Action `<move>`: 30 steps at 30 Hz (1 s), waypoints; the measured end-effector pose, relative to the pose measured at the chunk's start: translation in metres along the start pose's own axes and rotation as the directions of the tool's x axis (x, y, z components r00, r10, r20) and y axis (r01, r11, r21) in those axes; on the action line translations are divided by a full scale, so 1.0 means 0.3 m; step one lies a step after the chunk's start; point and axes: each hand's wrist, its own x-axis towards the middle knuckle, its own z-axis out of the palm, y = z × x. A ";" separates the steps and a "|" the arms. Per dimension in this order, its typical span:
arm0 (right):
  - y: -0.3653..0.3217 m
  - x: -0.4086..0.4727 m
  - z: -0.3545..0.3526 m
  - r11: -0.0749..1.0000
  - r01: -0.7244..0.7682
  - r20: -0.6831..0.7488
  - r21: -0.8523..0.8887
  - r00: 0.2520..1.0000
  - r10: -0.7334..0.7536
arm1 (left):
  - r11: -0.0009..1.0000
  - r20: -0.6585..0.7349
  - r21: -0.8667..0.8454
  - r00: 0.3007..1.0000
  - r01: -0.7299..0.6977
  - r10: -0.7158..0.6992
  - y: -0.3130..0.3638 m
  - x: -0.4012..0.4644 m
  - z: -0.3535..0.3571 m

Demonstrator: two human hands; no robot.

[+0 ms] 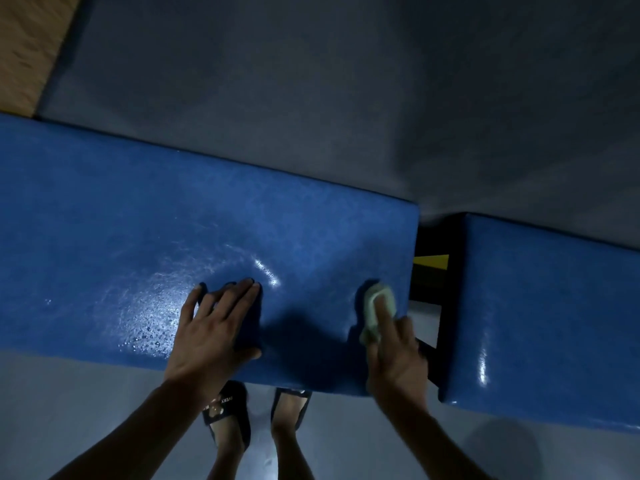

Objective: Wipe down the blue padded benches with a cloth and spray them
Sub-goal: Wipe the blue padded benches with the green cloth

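The blue padded bench (pixel 207 216) runs across the scene from the left edge to a right end just short of a second blue bench (pixel 540 306); a dark gap with a yellow-and-black frame (pixel 431 268) separates the two. Beads of liquid and a glossy sheen lie on the near left part of the first bench top, by the left hand.

The left hand (pixel 214 327) rests flat on the bench, fingers spread and released, grasping nothing. The right hand (pixel 394 348) presses a small pale green cloth (pixel 379 306) onto the bench top near its right end, fingers laid over the cloth and pinning it down; the cloth is blurred. No spray bottle is visible.

Judgement: the vinyl cover looks smooth and will be slippery where wet, and the padding should yield somewhat under pressure. The cloth appears soft, light and limp, so it is best held bunched under flat fingers rather than by an edge. The droplet patch on the left appears not yet wiped.

Feet in dark sandals (pixel 227 415) stand on the pale floor (pixel 69 410) at the near side.
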 end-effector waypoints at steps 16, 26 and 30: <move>-0.182 -0.067 0.127 0.926 0.316 0.030 -0.207 0.948 -0.316 | 0.999 -0.006 0.022 0.999 -0.035 0.036 0.002 -0.012 -0.007; -0.058 0.047 0.008 0.976 -0.112 -0.213 -0.187 0.974 0.071 | 0.973 -0.067 -0.032 0.972 -0.227 0.224 -0.079 -0.056 -0.028; -0.202 -0.091 0.198 0.954 -0.261 -0.239 0.148 0.926 0.291 | 0.944 -0.176 -0.105 0.940 -0.314 0.293 -0.201 -0.149 -0.024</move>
